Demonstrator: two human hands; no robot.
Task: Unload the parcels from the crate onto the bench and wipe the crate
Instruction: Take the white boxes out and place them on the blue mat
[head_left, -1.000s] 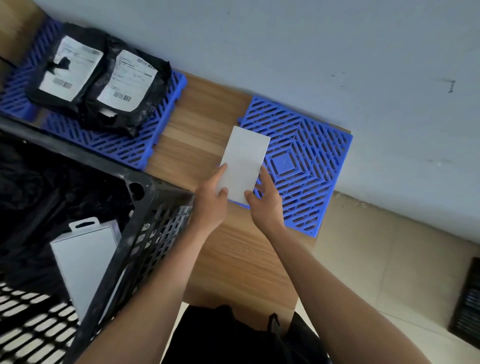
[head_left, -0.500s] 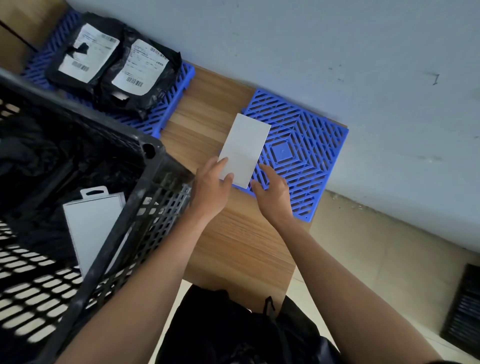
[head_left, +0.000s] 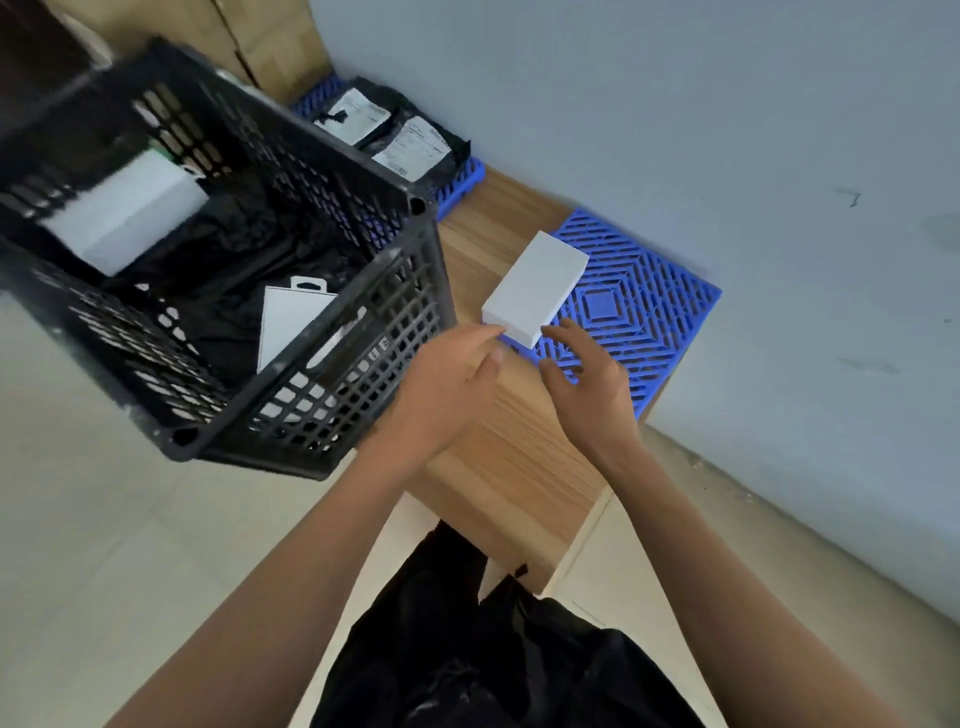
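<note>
A white box parcel (head_left: 535, 288) lies on the near blue grid mat (head_left: 644, 312) on the wooden bench (head_left: 509, 457). My left hand (head_left: 447, 384) and my right hand (head_left: 587, 379) hover just in front of the box, fingers relaxed, holding nothing. The black crate (head_left: 332, 312) stands left of the bench, with a white box (head_left: 130, 218), a flat white hang-tab pack (head_left: 293, 319) and black plastic inside. Two black mailer bags with labels (head_left: 395, 135) lie on a far blue mat (head_left: 462, 182).
A grey wall (head_left: 727, 130) runs directly behind the bench. A pale tiled floor (head_left: 93, 545) lies below the crate and to the right of the bench. Cardboard boxes (head_left: 260, 41) stand at the far end. My dark clothing (head_left: 478, 649) fills the bottom centre.
Both hands have let go of the white box, which now rests on the blue mat. The view has swung, bringing more of the crate into sight.
</note>
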